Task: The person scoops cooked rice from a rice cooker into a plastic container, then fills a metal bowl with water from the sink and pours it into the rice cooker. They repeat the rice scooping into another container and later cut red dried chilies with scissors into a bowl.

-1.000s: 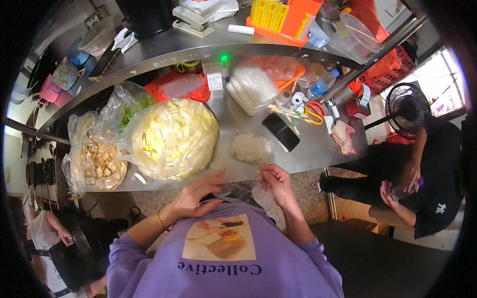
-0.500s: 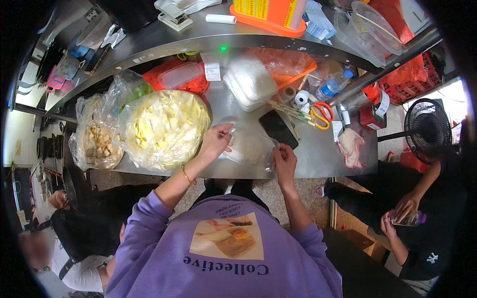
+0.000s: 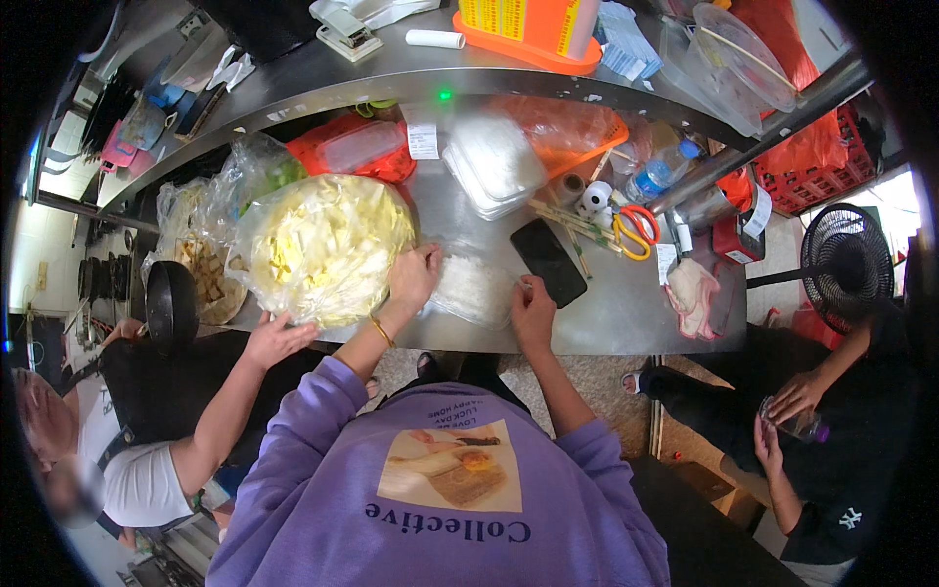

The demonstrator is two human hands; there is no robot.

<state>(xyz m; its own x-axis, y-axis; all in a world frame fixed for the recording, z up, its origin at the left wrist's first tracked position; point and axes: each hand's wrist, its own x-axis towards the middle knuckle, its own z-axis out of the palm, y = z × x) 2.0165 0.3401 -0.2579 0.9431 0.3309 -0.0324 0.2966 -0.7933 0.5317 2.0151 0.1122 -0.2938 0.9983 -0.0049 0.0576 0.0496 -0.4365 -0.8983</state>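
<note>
A clear plastic bag (image 3: 473, 291) with something white and flat in it lies near the table's front edge, between my hands. My left hand (image 3: 415, 275) is closed on the bag's left side, beside the large clear bag of chopped pale-yellow cabbage (image 3: 328, 249). On the other side, my right hand (image 3: 533, 312) pinches the bag's right edge, close to a black phone (image 3: 548, 261). Exactly how the fingertips grip the film is hard to make out.
Stacked clear containers (image 3: 494, 164) stand behind the bag; orange-handled scissors (image 3: 635, 231) and a water bottle (image 3: 663, 170) lie farther right. At left, a co-worker's hand (image 3: 281, 340) reaches to the cabbage bag, near a dark pan (image 3: 171, 305). Another person sits at right, by a fan (image 3: 843, 250).
Both my hands have moved left, with the white-filled bag lying flatter between them. The co-worker at left has leaned in, with a hand at the cabbage bag and a pan showing.
</note>
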